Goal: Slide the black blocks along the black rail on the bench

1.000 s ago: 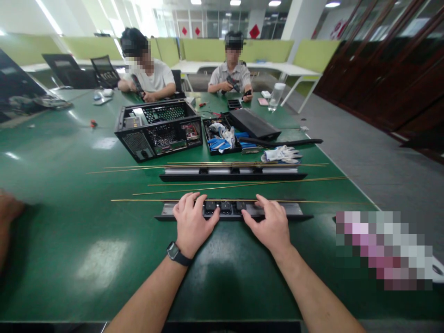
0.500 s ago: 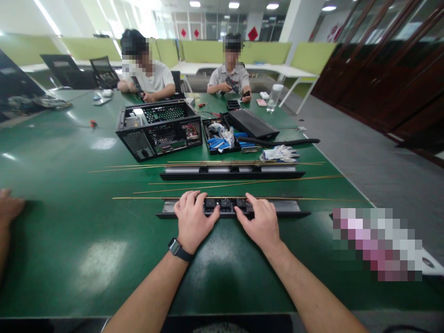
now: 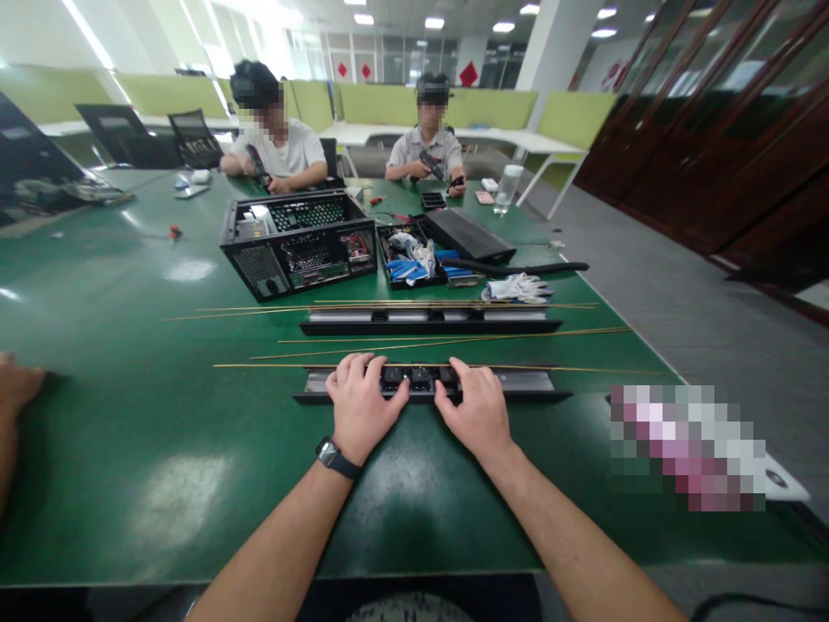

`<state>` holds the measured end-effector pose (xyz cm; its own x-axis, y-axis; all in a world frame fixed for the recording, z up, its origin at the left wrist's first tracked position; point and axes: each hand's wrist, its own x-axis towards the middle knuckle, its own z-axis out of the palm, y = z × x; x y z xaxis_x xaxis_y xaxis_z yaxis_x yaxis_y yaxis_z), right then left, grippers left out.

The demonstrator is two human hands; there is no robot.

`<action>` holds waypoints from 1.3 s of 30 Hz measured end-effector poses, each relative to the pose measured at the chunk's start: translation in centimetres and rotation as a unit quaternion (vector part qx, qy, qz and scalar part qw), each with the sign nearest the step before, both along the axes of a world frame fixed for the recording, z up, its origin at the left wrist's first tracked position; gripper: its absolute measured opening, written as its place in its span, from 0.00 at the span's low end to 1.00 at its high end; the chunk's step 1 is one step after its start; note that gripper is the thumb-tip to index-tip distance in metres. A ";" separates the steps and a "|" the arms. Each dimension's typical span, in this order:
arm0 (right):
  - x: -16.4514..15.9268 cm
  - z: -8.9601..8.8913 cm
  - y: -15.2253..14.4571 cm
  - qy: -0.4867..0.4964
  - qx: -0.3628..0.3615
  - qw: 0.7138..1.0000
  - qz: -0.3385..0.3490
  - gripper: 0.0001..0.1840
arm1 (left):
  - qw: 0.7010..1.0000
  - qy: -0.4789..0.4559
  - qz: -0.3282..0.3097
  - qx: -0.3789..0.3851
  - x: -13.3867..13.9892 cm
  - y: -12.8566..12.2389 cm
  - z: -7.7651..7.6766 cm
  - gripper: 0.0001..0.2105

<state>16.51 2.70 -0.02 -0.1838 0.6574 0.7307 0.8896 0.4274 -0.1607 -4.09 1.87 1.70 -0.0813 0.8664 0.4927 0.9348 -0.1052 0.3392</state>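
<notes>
A long black channel (image 3: 534, 382) with a grey inside lies crosswise on the green table in front of me. Black square blocks (image 3: 420, 377) sit in its middle. My left hand (image 3: 363, 402) grips the channel left of the blocks, thumb on the near side and fingers over the far edge. On the other side of the blocks, my right hand (image 3: 476, 406) holds it the same way. A thin brass-coloured rod (image 3: 259, 365) runs along the far edge, partly hidden behind my fingers. Farther back lies a second, similar channel (image 3: 427, 326).
More thin rods (image 3: 363, 349) lie between the channels. Behind stand an open computer case (image 3: 298, 250), a black tray (image 3: 389, 281) of gloves, and white gloves (image 3: 518, 288). Two people sit across the table; another person's hand (image 3: 22, 384) rests at the left. A blurred-out object (image 3: 692, 449) lies right.
The view has shifted slightly. Both hands keep their places on the channel, the right hand's fingers sitting marginally closer to the blocks.
</notes>
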 end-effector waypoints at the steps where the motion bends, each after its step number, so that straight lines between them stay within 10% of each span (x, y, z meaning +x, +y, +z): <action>1: -0.1 -0.1 0.0 0.000 -0.003 1.000 -0.002 0.19 | 1.000 0.000 0.000 0.000 0.0 0.0 0.0 0.19; 14: 0.3 -0.1 -0.1 0.031 -0.003 0.999 -0.023 0.09 | 1.000 -0.004 -0.003 0.011 0.0 -0.2 0.0 0.18; 32: 2.9 0.1 -0.2 0.034 0.016 0.991 -0.125 0.19 | 1.000 -0.005 -0.003 0.004 -0.2 -0.1 -0.2 0.18; 39: 0.3 0.6 -1.0 0.008 0.054 0.998 -0.044 0.19 | 1.000 -0.009 -0.005 0.004 0.0 -0.2 0.0 0.18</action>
<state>16.79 1.66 0.54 -0.1172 0.5882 0.8002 0.9223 0.3633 -0.1320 -4.13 1.67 1.71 -0.0810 0.8635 0.4978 0.9274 -0.1177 0.3551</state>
